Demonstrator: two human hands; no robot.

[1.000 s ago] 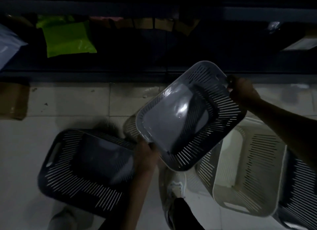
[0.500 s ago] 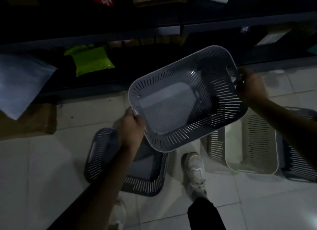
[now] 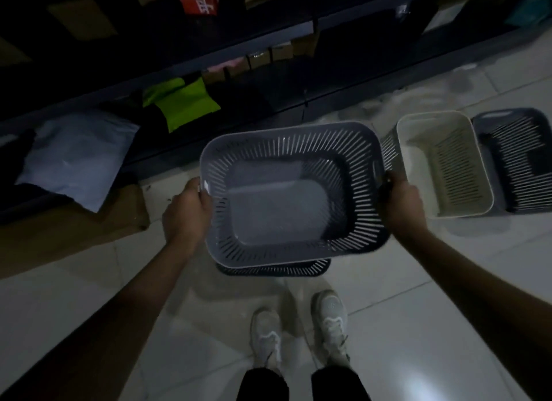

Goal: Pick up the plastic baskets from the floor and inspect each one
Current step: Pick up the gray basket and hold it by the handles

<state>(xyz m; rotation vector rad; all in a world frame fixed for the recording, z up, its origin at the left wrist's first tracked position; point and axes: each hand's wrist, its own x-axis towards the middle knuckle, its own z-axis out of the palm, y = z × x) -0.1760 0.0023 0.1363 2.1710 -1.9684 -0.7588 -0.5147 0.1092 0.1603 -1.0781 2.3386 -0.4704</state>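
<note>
Levelled grey basket (image 3: 286, 203), opening up; left hand (image 3: 188, 212), right hand (image 3: 401, 206) clamp end rims. Dim light hides cracks; thin rim may slip.

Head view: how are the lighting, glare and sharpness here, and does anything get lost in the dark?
Head view: dim overall, yet the grey basket held by the left hand and right hand is readable, slots slightly soft; a bright glare patch on the floor tiles at bottom right; the shelves at top sink into near black; wide-angle bending curves the shelf edge and tile lines.
</note>
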